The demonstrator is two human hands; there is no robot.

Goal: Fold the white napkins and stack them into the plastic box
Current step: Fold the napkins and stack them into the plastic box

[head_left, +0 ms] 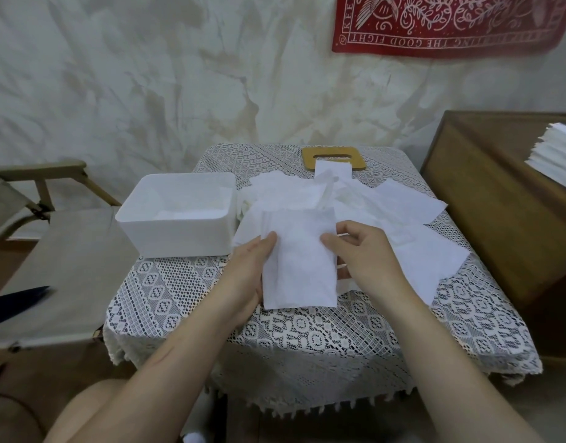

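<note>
While the folded napkin (299, 266) is between both hands above the desk (275, 334), the left hand (248, 270) pinches its left edge and the right hand (364, 254) pinches its right edge, thumbs on top. Its long axis points away from the person. The plastic box (179, 238) stands near, to the left.

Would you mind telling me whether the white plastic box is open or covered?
Open: the plastic box is uncovered on top, and its inside is visible.

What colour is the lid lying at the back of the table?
Light brown, wood-like, with a slot; the lid shows in the head view, partly under a napkin.
</note>
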